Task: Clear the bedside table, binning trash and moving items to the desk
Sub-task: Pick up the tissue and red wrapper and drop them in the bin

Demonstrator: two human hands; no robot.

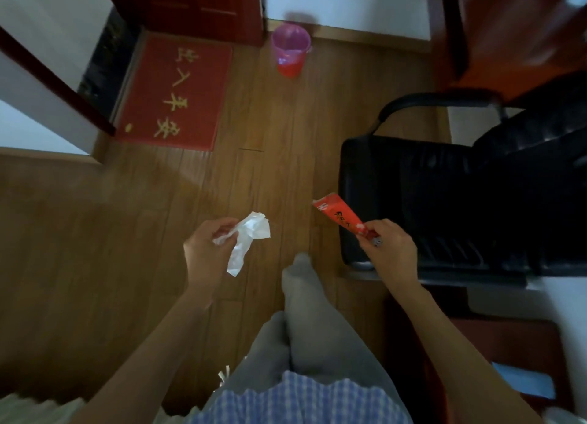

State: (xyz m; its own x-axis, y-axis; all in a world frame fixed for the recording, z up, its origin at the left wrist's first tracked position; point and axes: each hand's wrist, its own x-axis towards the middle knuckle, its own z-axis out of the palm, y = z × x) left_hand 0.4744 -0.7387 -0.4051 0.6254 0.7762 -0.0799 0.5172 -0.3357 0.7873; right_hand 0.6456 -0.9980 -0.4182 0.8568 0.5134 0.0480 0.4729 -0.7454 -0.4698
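The bin [291, 49] stands far across the floor, straight ahead of 2 hands, left hand [206, 249] pinching crumpled tissue [249, 239], right hand [389, 249] clamped on a red wrapper [341, 215].

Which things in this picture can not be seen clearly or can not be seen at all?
- Bedside table and desk: not identifiable in the head view.
- Inside of the bin: too far away and blurred.
- Print on the red wrapper in the right hand: too small to read.
- White crumpled wrapper in the left hand: material unclear.
- Black office chair: cut off by the right edge.
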